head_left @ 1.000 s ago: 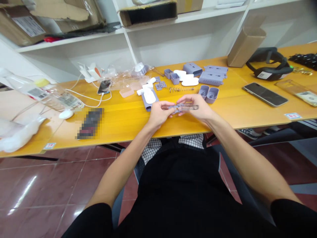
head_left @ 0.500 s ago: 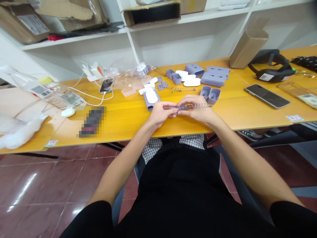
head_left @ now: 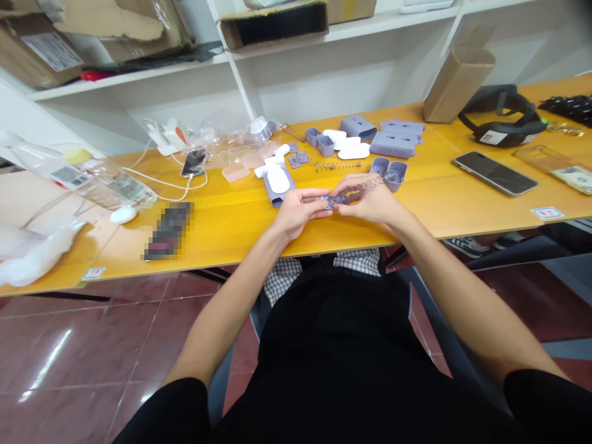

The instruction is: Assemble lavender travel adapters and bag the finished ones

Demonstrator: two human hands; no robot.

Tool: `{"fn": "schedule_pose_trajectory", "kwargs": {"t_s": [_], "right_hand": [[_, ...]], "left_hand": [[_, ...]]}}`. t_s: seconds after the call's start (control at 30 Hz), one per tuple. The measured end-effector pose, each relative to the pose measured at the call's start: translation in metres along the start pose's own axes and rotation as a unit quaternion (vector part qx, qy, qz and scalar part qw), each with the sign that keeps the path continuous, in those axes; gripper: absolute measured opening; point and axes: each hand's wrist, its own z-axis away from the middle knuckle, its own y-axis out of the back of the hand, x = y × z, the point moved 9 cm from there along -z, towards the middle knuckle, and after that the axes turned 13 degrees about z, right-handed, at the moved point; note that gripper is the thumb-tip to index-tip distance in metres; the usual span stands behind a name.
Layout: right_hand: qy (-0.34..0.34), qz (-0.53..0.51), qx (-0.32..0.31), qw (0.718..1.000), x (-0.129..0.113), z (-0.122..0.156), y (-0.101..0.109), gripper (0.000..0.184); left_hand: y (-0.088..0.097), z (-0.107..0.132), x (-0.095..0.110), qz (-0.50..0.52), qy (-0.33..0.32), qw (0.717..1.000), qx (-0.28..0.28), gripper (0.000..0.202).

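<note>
Head view — coil spring (head_left: 358, 190), long axis up-right — in left hand (head_left: 300, 211), right hand (head_left: 367, 205)

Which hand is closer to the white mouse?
Left. The left hand is closer, to the right of the mouse. The right hand is farther along, past the left hand.
</note>
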Motion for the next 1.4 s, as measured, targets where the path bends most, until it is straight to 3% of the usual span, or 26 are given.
{"fn": "schedule_pose_trajectory", "kwargs": {"t_s": [0.27, 0.53, 0.7, 0.87, 1.4], "right_hand": [[-0.058, -0.009, 0.022, 0.998, 0.0017, 0.0004, 0.0009, 0.017], [-0.07, 0.027, 0.03, 0.997, 0.0031, 0.0013, -0.0008, 0.016], [-0.032, 0.005, 0.013, 0.999, 0.0007, 0.0023, -0.0029, 0.034], [0.007, 0.031, -0.013, 0.999, -0.0036, 0.0011, -0.0027, 0.013], [0.029, 0.026, -0.042, 0.998, -0.0004, 0.0036, -0.0013, 0.015]], "left_hand": [[-0.0025, 0.0023, 0.0043, 0.011, -0.016, 1.0, -0.006, 0.018], [-0.0019, 0.0016, 0.0045, -0.009, -0.02, 1.0, 0.005, 0.018], [-0.0015, 0.0013, 0.0044, -0.021, -0.019, 1.0, 0.006, 0.019], [-0.0006, 0.0011, 0.0033, -0.029, -0.015, 0.999, 0.004, 0.02], [0.0039, -0.002, 0.0, -0.071, -0.021, 0.997, 0.013, 0.022]]}}
